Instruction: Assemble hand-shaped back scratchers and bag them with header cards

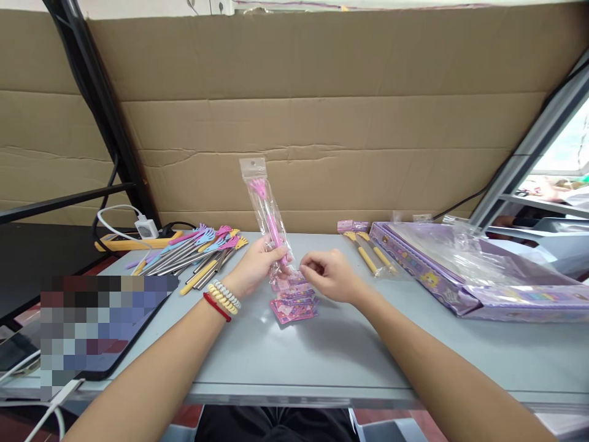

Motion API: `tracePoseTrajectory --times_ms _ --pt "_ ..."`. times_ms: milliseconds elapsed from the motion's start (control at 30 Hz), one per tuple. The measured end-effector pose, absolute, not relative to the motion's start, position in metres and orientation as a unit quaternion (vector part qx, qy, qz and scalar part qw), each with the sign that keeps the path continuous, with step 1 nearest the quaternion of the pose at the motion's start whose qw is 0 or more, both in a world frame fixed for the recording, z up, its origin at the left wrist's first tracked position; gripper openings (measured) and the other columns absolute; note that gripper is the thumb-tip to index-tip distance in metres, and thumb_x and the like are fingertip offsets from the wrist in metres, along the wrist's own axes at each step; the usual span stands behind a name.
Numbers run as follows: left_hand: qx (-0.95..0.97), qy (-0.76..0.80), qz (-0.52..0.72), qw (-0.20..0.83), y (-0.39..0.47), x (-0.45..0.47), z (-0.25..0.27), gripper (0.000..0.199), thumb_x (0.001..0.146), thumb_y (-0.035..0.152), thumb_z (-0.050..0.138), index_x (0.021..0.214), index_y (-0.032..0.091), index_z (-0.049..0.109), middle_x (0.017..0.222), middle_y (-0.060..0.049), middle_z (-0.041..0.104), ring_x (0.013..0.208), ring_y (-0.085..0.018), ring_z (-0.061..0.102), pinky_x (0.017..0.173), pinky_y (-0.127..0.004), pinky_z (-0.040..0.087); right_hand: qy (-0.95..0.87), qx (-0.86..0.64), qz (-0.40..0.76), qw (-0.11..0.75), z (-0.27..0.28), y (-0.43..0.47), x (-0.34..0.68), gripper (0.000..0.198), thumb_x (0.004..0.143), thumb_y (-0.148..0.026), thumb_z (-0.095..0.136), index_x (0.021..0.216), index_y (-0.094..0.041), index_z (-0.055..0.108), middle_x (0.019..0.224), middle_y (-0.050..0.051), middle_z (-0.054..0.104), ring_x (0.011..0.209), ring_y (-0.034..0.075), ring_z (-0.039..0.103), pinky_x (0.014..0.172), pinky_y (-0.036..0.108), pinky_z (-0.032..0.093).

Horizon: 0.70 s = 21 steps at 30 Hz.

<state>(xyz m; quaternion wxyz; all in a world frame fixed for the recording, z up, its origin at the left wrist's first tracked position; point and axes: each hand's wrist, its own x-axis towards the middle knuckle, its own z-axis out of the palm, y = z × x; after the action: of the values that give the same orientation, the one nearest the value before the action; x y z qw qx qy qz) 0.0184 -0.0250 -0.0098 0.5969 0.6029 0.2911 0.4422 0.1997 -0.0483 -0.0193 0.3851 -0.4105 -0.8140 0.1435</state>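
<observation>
My left hand (262, 264) is closed around a clear plastic bag (254, 167) with a pink back scratcher (275, 230) inside, its hand-shaped head up. The bag stands tilted above the table. Close to the bag's lower end is my right hand (332, 275), its fingers curled and thumb and forefinger together; whether anything is pinched there is hidden. Below both hands lies a loose stack of pink printed cards (294, 309). To the left is a pile of back scratchers (196, 252) with metal rods and handles in several colours.
At right stands a purple printed box (460, 294) holding clear plastic bags (442, 245). Beside it lie bagged yellow back scratchers (368, 252). On the left are a tablet (115, 331), blurred out in part, a white charger (146, 227) and cables. Cardboard (322, 123) walls the table's back.
</observation>
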Motion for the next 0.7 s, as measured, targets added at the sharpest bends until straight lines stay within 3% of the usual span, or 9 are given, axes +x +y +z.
tracePoseTrajectory --times_ms 133,233,467,600,700 --pt "0.649 0.285 0.367 0.602 -0.028 0.017 -0.01 0.038 0.076 0.044 0.066 0.1 0.019 0.05 0.07 0.003 0.057 0.049 -0.011 0.056 0.045 -0.023 0.041 -0.712 -0.444 0.283 0.465 -0.015 -0.045 0.2 0.028 0.078 -0.044 0.058 0.08 -0.016 0.057 0.057 -0.003 0.048 0.05 0.009 0.04 0.048 0.023 0.032" --pt "0.707 0.252 0.293 0.592 -0.031 0.018 -0.01 0.041 0.077 0.045 0.065 0.106 0.017 0.055 0.063 0.004 0.054 0.047 -0.009 0.052 0.045 -0.022 0.04 -0.691 -0.411 0.378 0.46 -0.013 -0.045 0.195 0.039 0.074 -0.054 0.062 0.082 -0.016 0.058 0.056 -0.005 0.044 0.049 0.008 0.037 0.047 0.024 0.03" --pt "0.704 0.295 0.3 0.573 -0.035 0.024 -0.008 0.042 0.071 0.04 0.071 0.101 0.014 0.057 0.061 0.003 0.055 0.048 -0.009 0.05 0.046 -0.024 0.041 -0.634 -0.408 0.42 0.505 -0.017 -0.043 0.188 0.046 0.066 -0.058 0.069 0.057 -0.018 0.048 0.05 -0.006 0.037 0.047 0.007 0.032 0.044 0.024 0.026" --pt "0.689 0.326 0.332 0.556 -0.034 0.023 -0.008 0.037 0.065 0.03 0.077 0.09 0.015 0.054 0.064 0.002 0.057 0.051 -0.009 0.051 0.047 -0.022 0.039 -0.592 -0.405 0.446 0.536 -0.02 -0.038 0.191 0.043 0.063 -0.054 0.073 0.059 -0.018 0.049 0.046 -0.006 0.04 0.044 0.007 0.033 0.043 0.024 0.024" --pt "0.699 0.317 0.322 0.554 -0.034 0.022 -0.008 0.03 0.069 0.03 0.072 0.088 0.014 0.056 0.062 0.001 0.057 0.049 -0.009 0.05 0.046 -0.023 0.038 -0.579 -0.392 0.454 0.553 -0.02 -0.037 0.194 0.042 0.063 -0.052 0.074 0.062 -0.017 0.051 0.046 -0.006 0.042 0.043 0.006 0.034 0.042 0.023 0.023"
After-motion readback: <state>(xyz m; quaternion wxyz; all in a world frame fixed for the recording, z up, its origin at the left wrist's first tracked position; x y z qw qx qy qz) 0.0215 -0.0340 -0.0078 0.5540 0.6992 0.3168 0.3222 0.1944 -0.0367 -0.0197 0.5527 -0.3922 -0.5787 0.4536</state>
